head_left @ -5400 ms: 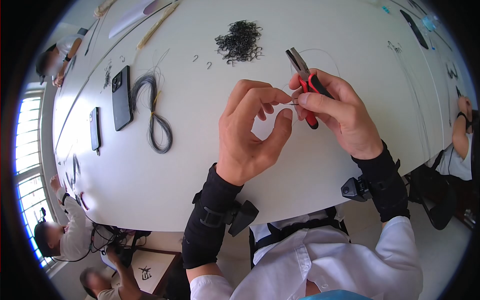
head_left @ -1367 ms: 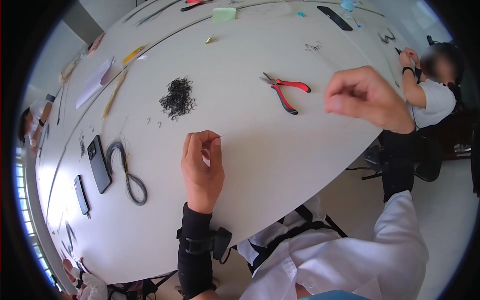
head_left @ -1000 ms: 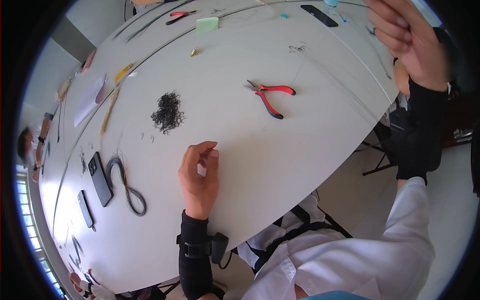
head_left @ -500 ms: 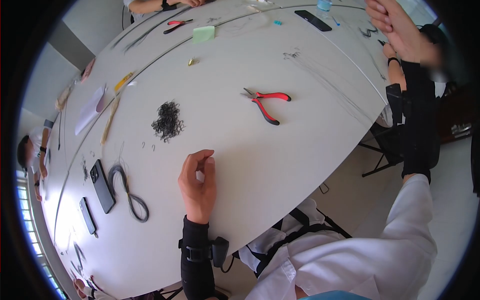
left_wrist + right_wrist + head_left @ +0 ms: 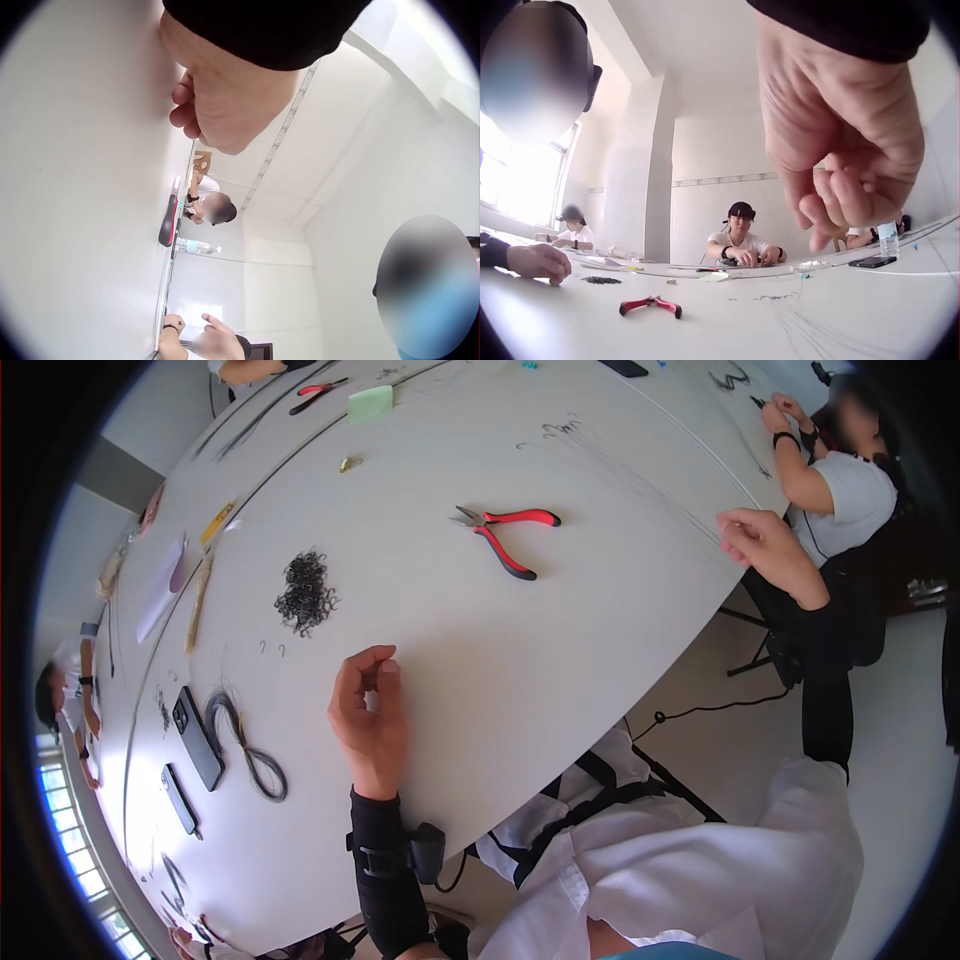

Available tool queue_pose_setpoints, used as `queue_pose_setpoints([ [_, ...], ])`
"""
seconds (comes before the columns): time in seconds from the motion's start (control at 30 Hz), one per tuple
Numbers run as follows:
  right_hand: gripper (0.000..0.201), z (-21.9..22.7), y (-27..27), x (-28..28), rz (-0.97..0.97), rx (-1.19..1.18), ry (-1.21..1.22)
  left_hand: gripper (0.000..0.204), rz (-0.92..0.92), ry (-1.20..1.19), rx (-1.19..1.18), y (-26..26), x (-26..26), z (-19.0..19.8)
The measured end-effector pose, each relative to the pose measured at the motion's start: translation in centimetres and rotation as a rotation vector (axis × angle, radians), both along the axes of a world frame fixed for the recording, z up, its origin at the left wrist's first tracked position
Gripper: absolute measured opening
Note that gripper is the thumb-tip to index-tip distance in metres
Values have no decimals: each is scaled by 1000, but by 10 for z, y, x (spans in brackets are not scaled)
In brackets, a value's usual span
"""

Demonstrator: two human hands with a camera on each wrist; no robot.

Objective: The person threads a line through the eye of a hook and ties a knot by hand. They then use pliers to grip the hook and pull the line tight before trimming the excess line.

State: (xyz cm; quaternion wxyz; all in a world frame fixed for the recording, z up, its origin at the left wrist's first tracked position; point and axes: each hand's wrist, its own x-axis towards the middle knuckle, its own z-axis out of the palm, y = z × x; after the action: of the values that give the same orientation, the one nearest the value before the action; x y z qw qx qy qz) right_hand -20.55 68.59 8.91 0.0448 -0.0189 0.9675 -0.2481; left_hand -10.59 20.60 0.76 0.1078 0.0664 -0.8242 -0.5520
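My left hand (image 5: 368, 710) rests its side on the white table (image 5: 560, 660), fingers loosely curled, thumb near the index fingertip, nothing visible between them. Out at the table's right edge my right hand (image 5: 772, 555) hovers with curled fingers. In the right wrist view its thumb and fingers (image 5: 832, 199) point downward; I cannot tell whether they pinch a fine line. Several hooks (image 5: 560, 430) lie at the back, their thin clear lines (image 5: 650, 490) running toward that hand. Red-handled pliers (image 5: 505, 540) lie spread on the table between the hands.
A pile of black hooks (image 5: 305, 593) lies beyond the left hand, with two loose hooks nearer. A tied coil of dark line (image 5: 245, 750) and two phones lie at left. A green paper (image 5: 371, 404) is at the back. Another person (image 5: 850, 480) sits at right.
The pliers, earlier in my right hand, now lie on the table. That hand swung far out right and up, then came lower. My left hand pinched a thin line 1.4 s ago; none shows now.
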Motion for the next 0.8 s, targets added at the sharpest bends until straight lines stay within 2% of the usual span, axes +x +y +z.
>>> queue_pose_setpoints([
  [0.03,40,-9,1,8,53,120,106,13,7,12,12,0,0,-1],
  [0.07,45,-14,2,19,-16,130,96,13,10,20,23,-1,0,-3],
  [0.17,42,-30,-5,37,97,327,435,14,-13,26,30,-2,1,-7],
  [0.23,32,-23,-22,52,117,331,541,17,-12,31,39,-1,2,-9],
  [0.33,19,3,-57,91,20,77,202,19,-5,43,-22,0,4,-8],
  [0.4,25,9,-70,119,-36,-53,-72,20,39,17,-9,10,5,-2],
  [0.5,24,-14,-58,146,-10,-97,-428,20,92,12,-70,15,4,-1],
  [0.57,20,-64,-38,171,-24,-132,-466,19,116,21,-101,15,2,1],
  [0.67,18,-163,3,228,3,-59,-574,18,121,24,-94,14,2,-1],
  [0.7,22,-188,8,244,-147,-22,-834,18,114,25,-103,13,1,-2],
  [0.73,25,-201,8,252,-154,7,-994,18,108,24,-115,12,1,-2],
  [0.77,32,-208,11,259,-231,31,-1303,18,104,25,-127,11,1,-3],
  [0.8,40,-231,15,282,-236,-2,-1345,19,109,21,-133,11,1,-3],
])
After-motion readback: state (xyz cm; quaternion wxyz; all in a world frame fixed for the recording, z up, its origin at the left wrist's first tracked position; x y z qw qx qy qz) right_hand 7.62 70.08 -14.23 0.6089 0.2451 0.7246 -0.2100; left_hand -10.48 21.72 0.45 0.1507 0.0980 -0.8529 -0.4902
